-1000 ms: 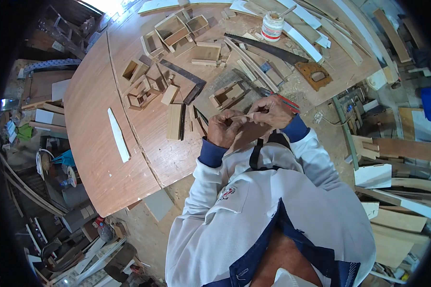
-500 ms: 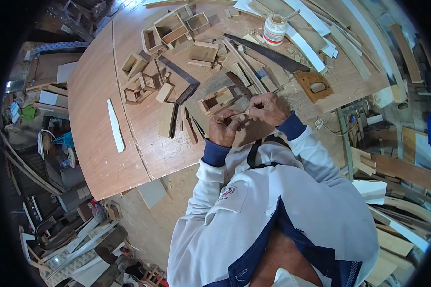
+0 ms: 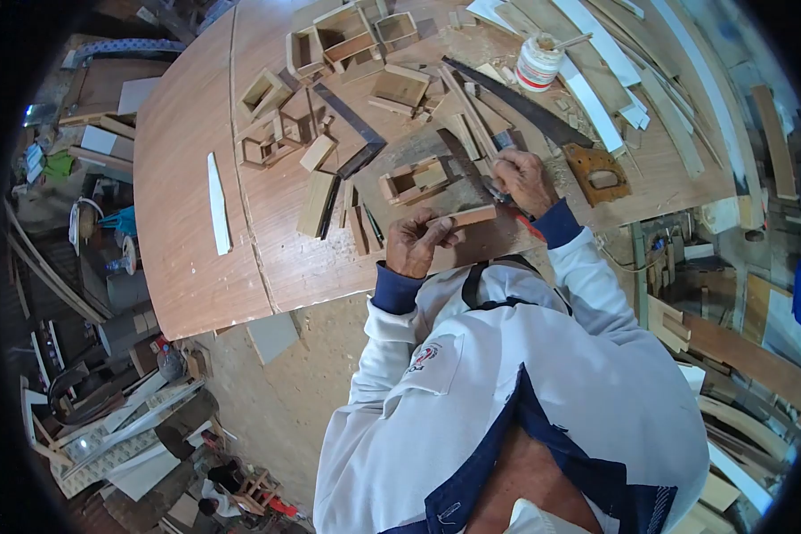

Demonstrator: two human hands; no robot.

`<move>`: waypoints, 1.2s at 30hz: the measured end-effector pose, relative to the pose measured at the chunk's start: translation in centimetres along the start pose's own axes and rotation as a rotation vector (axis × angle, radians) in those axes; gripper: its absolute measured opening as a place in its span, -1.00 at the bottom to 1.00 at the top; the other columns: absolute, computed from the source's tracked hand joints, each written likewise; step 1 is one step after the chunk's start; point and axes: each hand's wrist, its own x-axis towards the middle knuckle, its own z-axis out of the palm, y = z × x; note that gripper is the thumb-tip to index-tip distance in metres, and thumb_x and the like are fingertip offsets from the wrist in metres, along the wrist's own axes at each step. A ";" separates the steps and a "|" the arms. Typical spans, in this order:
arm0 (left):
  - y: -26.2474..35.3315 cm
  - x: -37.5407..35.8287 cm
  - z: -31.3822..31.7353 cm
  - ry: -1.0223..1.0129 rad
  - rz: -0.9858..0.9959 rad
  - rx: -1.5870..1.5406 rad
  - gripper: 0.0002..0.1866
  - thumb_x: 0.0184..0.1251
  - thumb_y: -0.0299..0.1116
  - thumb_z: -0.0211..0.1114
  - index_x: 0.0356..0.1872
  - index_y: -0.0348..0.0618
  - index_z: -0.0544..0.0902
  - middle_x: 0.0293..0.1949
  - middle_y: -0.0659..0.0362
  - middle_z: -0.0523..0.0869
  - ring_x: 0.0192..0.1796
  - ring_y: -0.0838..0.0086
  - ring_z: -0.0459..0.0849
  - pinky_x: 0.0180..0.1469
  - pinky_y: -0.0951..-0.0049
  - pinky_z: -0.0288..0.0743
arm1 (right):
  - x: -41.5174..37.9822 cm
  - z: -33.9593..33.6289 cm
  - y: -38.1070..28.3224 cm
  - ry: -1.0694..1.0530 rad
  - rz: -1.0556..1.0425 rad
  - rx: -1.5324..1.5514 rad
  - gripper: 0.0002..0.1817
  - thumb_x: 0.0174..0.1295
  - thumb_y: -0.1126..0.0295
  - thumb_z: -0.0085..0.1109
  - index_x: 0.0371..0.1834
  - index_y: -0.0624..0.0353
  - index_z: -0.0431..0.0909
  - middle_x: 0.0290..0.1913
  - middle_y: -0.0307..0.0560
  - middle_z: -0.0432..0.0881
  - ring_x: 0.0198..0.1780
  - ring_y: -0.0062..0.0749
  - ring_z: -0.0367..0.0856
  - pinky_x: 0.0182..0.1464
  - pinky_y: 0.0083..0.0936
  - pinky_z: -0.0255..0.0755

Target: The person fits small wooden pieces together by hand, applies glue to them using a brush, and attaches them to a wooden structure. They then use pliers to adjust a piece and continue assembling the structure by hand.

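My left hand (image 3: 421, 242) is closed, pinching one end of a small wooden strip (image 3: 470, 216) over the table's near edge. Beyond the strip's far end, my right hand (image 3: 525, 182) has its fingers curled round a tool with a dark metal end. A red handle part (image 3: 530, 228) shows below that hand; the tool's exact kind is hidden by the fingers. Just past the strip lies a small open wooden box frame (image 3: 414, 181). Pieces of wood (image 3: 319, 203) and dark thin strips lie left of my left hand.
On the wooden table (image 3: 182, 205) are a handsaw (image 3: 596, 173), a metal square (image 3: 354, 138), a white glue jar (image 3: 539, 64) with a stick in it, and several small box parts (image 3: 345, 34). Long boards (image 3: 587, 98) lie at the back right. A white sliver (image 3: 217, 205) lies left.
My right hand has moved right, away from the left hand, and now grasps a tool. My left hand keeps the wooden strip, which shows more fully. The view has shifted slightly.
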 end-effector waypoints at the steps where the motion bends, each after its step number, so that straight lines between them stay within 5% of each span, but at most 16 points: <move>1: 0.5 -0.7 -0.4 0.003 0.008 0.032 -0.83 0.32 -0.44 0.24 -0.23 -0.38 0.64 -0.41 0.14 0.67 -0.38 0.52 0.65 -0.31 0.54 0.55 | 0.1 0.4 0.4 0.087 -0.106 -0.214 -0.83 0.23 0.44 0.01 -0.44 0.22 0.58 -0.51 -0.01 0.58 -0.42 -0.04 0.57 -0.35 -0.29 0.42; 3: 1.5 -1.9 -1.4 0.010 0.017 0.062 -0.83 0.31 -0.45 0.24 -0.22 -0.38 0.64 -0.42 0.13 0.67 -0.39 0.50 0.65 -0.31 0.52 0.54 | -0.7 1.8 0.7 0.186 -0.310 -0.251 -0.82 0.18 0.40 0.03 -0.49 0.26 0.50 -0.53 0.12 0.53 -0.44 0.11 0.52 -0.37 -0.25 0.39; 6: 2.2 -3.4 -4.7 0.234 0.119 -0.016 -0.82 0.27 -0.46 0.25 -0.20 -0.38 0.65 -0.42 0.10 0.67 -0.41 0.47 0.63 -0.29 0.54 0.54 | -2.5 3.9 -0.1 0.073 -0.055 -0.188 -0.76 0.21 0.31 0.04 -0.50 0.26 0.49 -0.49 0.22 0.51 -0.40 0.13 0.53 -0.35 -0.21 0.38; 10: 0.8 -4.1 -10.0 0.472 0.171 -0.064 -0.83 0.28 -0.44 0.27 -0.21 -0.34 0.66 -0.37 0.12 0.68 -0.38 0.49 0.65 -0.31 0.57 0.55 | -4.8 8.8 -3.8 -0.027 -0.040 -0.221 -0.74 0.22 0.28 0.04 -0.51 0.25 0.50 -0.49 0.23 0.52 -0.38 0.14 0.55 -0.34 -0.19 0.39; 12: -0.5 -4.1 -11.9 0.684 0.157 -0.134 -0.83 0.30 -0.44 0.27 -0.22 -0.37 0.65 -0.42 0.09 0.69 -0.45 0.50 0.63 -0.32 0.57 0.54 | -5.0 11.6 -4.5 -0.256 -0.036 -0.203 -0.77 0.22 0.26 0.04 -0.45 0.20 0.51 -0.44 0.18 0.57 -0.35 0.11 0.57 -0.31 -0.18 0.41; 16: -2.0 -4.4 -14.0 0.685 0.082 -0.165 -0.81 0.27 -0.39 0.31 -0.19 -0.29 0.63 -0.34 0.13 0.69 -0.33 0.41 0.72 -0.29 0.56 0.59 | -4.7 18.3 -3.9 -0.204 -0.269 -0.199 -0.83 0.21 0.31 0.03 -0.37 0.18 0.51 -0.38 0.15 0.62 -0.33 0.09 0.60 -0.28 -0.15 0.45; 19: -3.9 -4.1 -15.4 0.683 0.085 -0.218 -0.79 0.28 -0.38 0.30 -0.16 -0.28 0.59 -0.28 0.12 0.68 -0.25 0.33 0.74 -0.27 0.51 0.59 | -3.6 21.7 -5.1 -0.217 -0.245 -0.503 -0.83 0.15 0.39 0.04 -0.28 0.25 0.48 -0.34 0.17 0.64 -0.30 0.07 0.64 -0.28 -0.16 0.50; 21: -4.7 -3.9 -16.0 0.691 0.074 -0.235 -0.79 0.28 -0.37 0.30 -0.16 -0.27 0.58 -0.28 0.12 0.67 -0.24 0.31 0.74 -0.27 0.50 0.59 | -3.1 23.2 -6.2 -0.270 -0.050 -0.669 -0.80 0.08 0.44 0.06 -0.27 0.34 0.47 -0.32 0.26 0.63 -0.28 0.10 0.66 -0.29 -0.17 0.54; 25: -6.1 -3.3 -16.9 0.720 0.029 -0.274 -0.80 0.29 -0.37 0.30 -0.17 -0.24 0.55 -0.29 0.14 0.66 -0.23 0.28 0.75 -0.28 0.47 0.59 | -2.1 26.8 -6.2 -0.222 0.053 -0.963 -0.66 0.12 0.40 0.08 -0.08 0.39 0.50 -0.25 0.20 0.64 -0.24 -0.10 0.69 -0.29 -0.31 0.58; 28: -7.3 -2.9 -17.4 0.710 0.019 -0.290 -0.81 0.28 -0.37 0.29 -0.19 -0.24 0.56 -0.30 0.14 0.66 -0.30 0.35 0.74 -0.32 0.48 0.59 | -1.5 27.0 -5.3 -0.171 -0.174 -1.093 -0.63 0.16 0.35 0.03 -0.04 0.39 0.45 -0.32 0.10 0.64 -0.32 -0.22 0.67 -0.35 -0.38 0.55; 36: -9.8 -2.1 -18.3 0.664 0.015 -0.335 -0.80 0.30 -0.36 0.28 -0.18 -0.26 0.55 -0.33 0.06 0.70 -0.37 0.35 0.74 -0.40 0.41 0.67 | -0.5 28.0 -5.1 -0.150 -0.057 -1.047 -0.67 0.18 0.31 0.06 -0.07 0.32 0.46 -0.29 0.08 0.62 -0.24 -0.25 0.66 -0.34 -0.42 0.54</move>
